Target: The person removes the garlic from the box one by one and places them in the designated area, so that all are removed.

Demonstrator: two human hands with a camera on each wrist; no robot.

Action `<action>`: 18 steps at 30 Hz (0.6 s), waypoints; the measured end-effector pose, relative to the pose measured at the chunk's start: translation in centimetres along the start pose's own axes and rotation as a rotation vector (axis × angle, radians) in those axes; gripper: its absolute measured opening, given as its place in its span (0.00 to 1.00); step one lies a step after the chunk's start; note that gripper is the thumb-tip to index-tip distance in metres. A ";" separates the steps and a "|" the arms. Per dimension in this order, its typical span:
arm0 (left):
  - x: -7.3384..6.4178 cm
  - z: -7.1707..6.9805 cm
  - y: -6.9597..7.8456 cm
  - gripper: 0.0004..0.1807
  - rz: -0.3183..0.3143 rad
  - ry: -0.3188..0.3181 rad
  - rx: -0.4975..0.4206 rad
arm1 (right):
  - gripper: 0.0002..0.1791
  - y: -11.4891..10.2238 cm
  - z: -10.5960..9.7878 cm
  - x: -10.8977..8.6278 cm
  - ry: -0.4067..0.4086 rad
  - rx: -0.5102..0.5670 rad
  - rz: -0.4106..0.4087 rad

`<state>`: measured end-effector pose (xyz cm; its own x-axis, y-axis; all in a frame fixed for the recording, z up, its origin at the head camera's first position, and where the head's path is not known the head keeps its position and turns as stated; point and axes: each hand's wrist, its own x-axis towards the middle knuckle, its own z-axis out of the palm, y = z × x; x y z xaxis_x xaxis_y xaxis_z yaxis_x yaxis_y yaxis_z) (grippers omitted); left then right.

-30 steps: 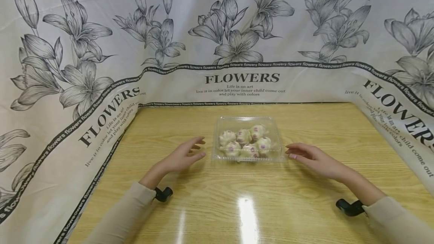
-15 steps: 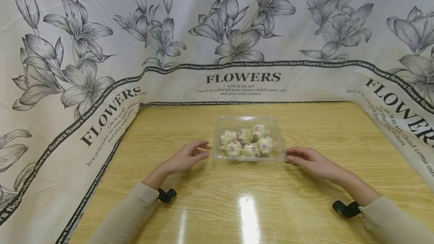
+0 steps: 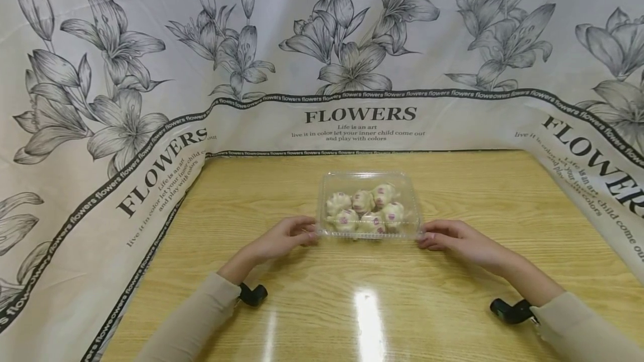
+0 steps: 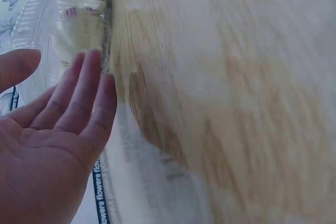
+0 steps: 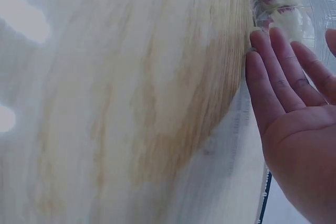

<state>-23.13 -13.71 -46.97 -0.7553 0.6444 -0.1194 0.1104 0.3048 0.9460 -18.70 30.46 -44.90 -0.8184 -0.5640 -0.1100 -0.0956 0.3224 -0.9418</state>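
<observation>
A flower-printed cloth (image 3: 251,127) is being met by the far edge of a wood-grained surface (image 3: 322,295), on which a clear plastic box (image 3: 410,200) is being supported centrally. Its right near corner is being touched by the right hand (image 3: 455,239); its left near corner, untouched a moment ago, is now being touched by the left hand (image 3: 284,237), so the box is apparently being steadied from both ends. Neither hand is being clenched; fingers are being held fairly straight. Six pale, purple-marked buns (image 3: 363,201) are being contained inside.
</observation>
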 end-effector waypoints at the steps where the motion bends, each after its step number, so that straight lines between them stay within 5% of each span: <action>1: 0.0 0.0 -0.1 0.27 0.004 -0.011 -0.030 | 0.26 0.1 0.0 0.0 -0.007 0.024 0.005; 18: 0.0 0.5 -0.5 0.23 0.000 -0.074 -0.234 | 0.25 0.3 0.0 0.2 -0.053 0.226 -0.017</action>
<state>-22.85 -13.58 -47.59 -0.7051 0.6966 -0.1326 -0.0487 0.1390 0.9891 -18.83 30.45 -45.25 -0.7860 -0.6093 -0.1044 0.0248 0.1376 -0.9902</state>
